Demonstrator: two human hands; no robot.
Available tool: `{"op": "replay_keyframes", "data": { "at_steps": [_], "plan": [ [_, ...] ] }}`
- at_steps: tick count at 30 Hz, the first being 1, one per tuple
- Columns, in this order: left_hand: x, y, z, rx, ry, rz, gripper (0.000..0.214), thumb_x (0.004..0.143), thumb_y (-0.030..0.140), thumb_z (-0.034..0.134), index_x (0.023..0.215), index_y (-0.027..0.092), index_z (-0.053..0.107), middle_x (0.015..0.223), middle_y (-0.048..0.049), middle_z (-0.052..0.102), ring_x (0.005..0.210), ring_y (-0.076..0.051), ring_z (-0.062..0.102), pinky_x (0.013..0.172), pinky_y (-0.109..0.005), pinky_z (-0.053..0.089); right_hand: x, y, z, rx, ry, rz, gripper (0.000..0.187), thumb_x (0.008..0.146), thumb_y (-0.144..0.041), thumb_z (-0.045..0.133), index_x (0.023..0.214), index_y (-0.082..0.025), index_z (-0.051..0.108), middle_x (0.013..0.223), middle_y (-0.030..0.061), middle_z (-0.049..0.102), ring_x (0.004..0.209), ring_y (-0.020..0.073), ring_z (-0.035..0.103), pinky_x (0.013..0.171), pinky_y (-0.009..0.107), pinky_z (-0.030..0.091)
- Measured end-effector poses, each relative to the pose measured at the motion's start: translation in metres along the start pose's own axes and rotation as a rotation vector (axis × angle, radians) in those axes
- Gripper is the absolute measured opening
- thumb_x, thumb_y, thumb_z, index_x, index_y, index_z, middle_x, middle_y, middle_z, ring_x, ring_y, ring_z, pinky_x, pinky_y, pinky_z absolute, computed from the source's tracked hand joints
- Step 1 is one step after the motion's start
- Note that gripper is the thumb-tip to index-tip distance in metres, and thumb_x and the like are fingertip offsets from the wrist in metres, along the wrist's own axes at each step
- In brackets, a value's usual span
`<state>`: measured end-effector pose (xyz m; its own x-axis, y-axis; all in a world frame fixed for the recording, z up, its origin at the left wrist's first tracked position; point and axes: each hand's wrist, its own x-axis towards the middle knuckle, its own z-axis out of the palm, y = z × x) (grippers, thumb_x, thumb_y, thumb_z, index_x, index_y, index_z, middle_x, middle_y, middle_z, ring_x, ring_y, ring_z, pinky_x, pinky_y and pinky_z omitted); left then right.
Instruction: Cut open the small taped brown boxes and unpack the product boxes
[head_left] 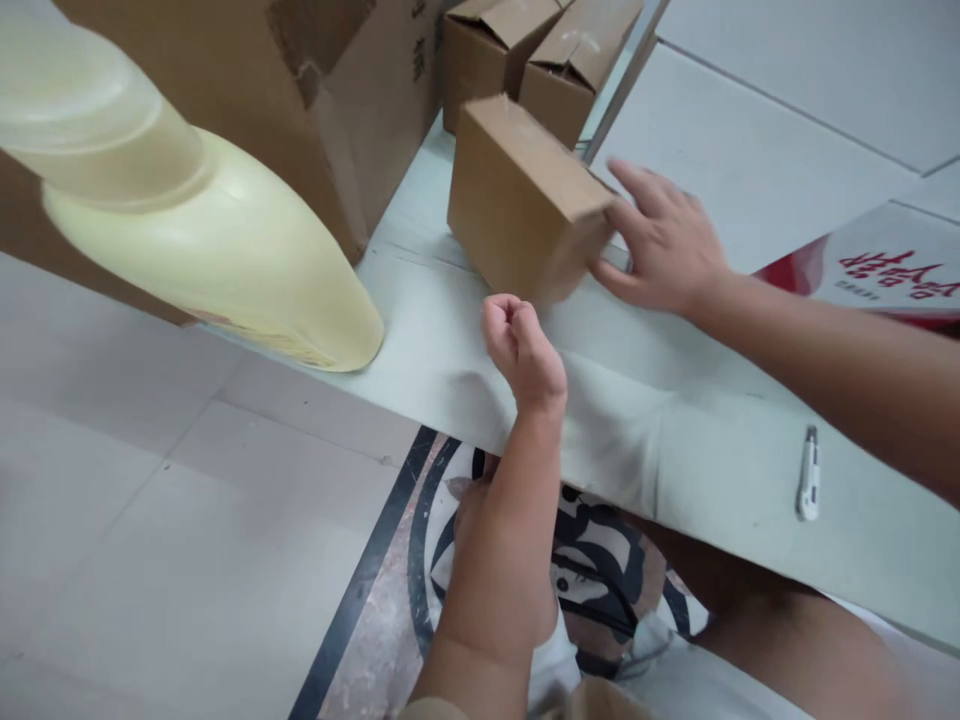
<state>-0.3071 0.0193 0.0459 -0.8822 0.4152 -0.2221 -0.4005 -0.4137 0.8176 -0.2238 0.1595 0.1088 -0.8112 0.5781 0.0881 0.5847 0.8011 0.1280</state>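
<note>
A small brown cardboard box stands tilted on the pale covered table, its near right corner smeared by motion. My right hand is at that corner, fingers spread apart, with the fingertips at or very close to the cardboard. Just in front of the box's lower edge is my left hand, its fingers curled into a fist. The inside of the fist is hidden, so I cannot see whether anything is in it. Whether the left hand touches the box is unclear.
Two more small cartons stand behind, beside a large cardboard box. A pale yellow bottle-shaped object looms at the left. A white utility knife lies on the table at the right, near a red-and-white printed package.
</note>
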Motion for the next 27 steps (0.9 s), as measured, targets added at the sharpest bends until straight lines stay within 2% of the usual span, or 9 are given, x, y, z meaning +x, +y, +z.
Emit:
{"op": "replay_keyframes", "data": {
  "at_steps": [2, 4, 6, 9, 11, 15, 21, 24, 27],
  "plan": [
    [-0.001, -0.001, 0.0, 0.031, 0.034, 0.09, 0.03, 0.089, -0.001, 0.053, 0.067, 0.02, 0.049, 0.077, 0.002, 0.041, 0.078, -0.013, 0.043, 0.075, -0.02, 0.037, -0.061, 0.028, 0.003, -0.005, -0.021, 0.092, 0.054, 0.09, -0.051, 0.045, 0.135, -0.022, 0.055, 0.17, 0.0135, 0.022, 0.153, 0.0389, 0.033, 0.126, 0.058, 0.031],
    [-0.002, -0.005, 0.002, 0.052, 0.032, 0.112, 0.027, 0.09, 0.003, 0.054, 0.07, 0.021, 0.051, 0.082, 0.001, 0.045, 0.083, -0.013, 0.046, 0.081, -0.02, 0.039, -0.12, 0.05, 0.007, 0.071, -0.044, 0.177, 0.059, 0.085, -0.053, 0.049, 0.132, -0.02, 0.058, 0.163, 0.0208, 0.027, 0.148, 0.0374, 0.041, 0.124, 0.051, 0.038],
    [-0.004, -0.012, 0.006, 0.063, -0.048, 0.098, 0.021, 0.091, 0.008, 0.057, 0.075, 0.022, 0.055, 0.09, -0.0003, 0.05, 0.092, -0.014, 0.05, 0.087, -0.02, 0.041, -0.173, 0.065, 0.011, 0.187, -0.032, 0.251, 0.062, 0.078, -0.058, 0.054, 0.128, -0.022, 0.062, 0.155, 0.0243, 0.03, 0.152, 0.0376, 0.036, 0.123, 0.048, 0.041],
    [-0.013, -0.023, 0.017, 0.05, -0.375, 0.003, 0.009, 0.089, 0.014, 0.063, 0.09, 0.023, 0.064, 0.108, -0.0023, 0.062, 0.113, -0.015, 0.056, 0.1, -0.021, 0.042, -0.235, 0.076, 0.011, 0.349, -0.015, 0.391, 0.059, 0.07, -0.067, 0.06, 0.118, -0.032, 0.068, 0.148, 0.0214, 0.032, 0.154, 0.0385, 0.033, 0.122, 0.049, 0.041],
    [-0.025, -0.028, 0.024, 0.031, -0.656, -0.13, 0.016, 0.085, 0.015, 0.068, 0.097, 0.025, 0.069, 0.118, -0.0024, 0.067, 0.124, -0.018, 0.058, 0.104, -0.024, 0.042, -0.264, 0.078, 0.01, 0.435, -0.001, 0.485, 0.056, 0.066, -0.072, 0.062, 0.109, -0.037, 0.071, 0.149, 0.0186, 0.032, 0.151, 0.0408, 0.038, 0.122, 0.051, 0.04],
    [-0.054, -0.033, 0.037, 0.1, -1.004, -0.297, 0.03, 0.07, 0.01, 0.078, 0.096, 0.025, 0.076, 0.118, -0.0029, 0.071, 0.122, -0.022, 0.06, 0.102, -0.025, 0.043, -0.298, 0.077, 0.014, 0.588, 0.061, 0.68, 0.056, 0.065, -0.073, 0.062, 0.107, -0.038, 0.073, 0.161, 0.0145, 0.028, 0.144, 0.044, 0.047, 0.119, 0.055, 0.04],
    [-0.067, -0.057, 0.047, 0.308, -1.157, -0.164, 0.033, 0.069, 0.023, 0.083, 0.102, 0.025, 0.075, 0.122, -0.0052, 0.069, 0.116, -0.023, 0.062, 0.099, -0.029, 0.047, -0.331, 0.091, 0.064, 0.478, 0.47, 1.185, 0.036, 0.081, -0.047, 0.051, 0.108, -0.031, 0.068, 0.131, 0.0205, 0.056, 0.127, 0.0322, 0.061, 0.102, 0.05, 0.056],
    [-0.055, -0.075, 0.049, 0.407, -1.3, -0.008, 0.044, 0.073, 0.04, 0.084, 0.112, 0.028, 0.07, 0.131, -0.005, 0.065, 0.123, -0.026, 0.06, 0.105, -0.034, 0.046, -0.343, 0.108, 0.09, 0.405, 0.234, 1.345, 0.055, 0.076, -0.043, 0.053, 0.125, -0.022, 0.063, 0.13, 0.0206, 0.053, 0.105, 0.0307, 0.065, 0.1, 0.055, 0.054],
    [-0.047, -0.088, 0.05, 0.445, -1.376, 0.069, 0.05, 0.075, 0.055, 0.081, 0.117, 0.031, 0.067, 0.13, -0.0036, 0.065, 0.119, -0.025, 0.061, 0.101, -0.034, 0.048, -0.345, 0.121, 0.098, 0.318, -0.043, 1.383, 0.065, 0.08, -0.039, 0.046, 0.141, -0.02, 0.054, 0.126, 0.0197, 0.055, 0.107, 0.0324, 0.061, 0.098, 0.054, 0.05]
  ]
}}
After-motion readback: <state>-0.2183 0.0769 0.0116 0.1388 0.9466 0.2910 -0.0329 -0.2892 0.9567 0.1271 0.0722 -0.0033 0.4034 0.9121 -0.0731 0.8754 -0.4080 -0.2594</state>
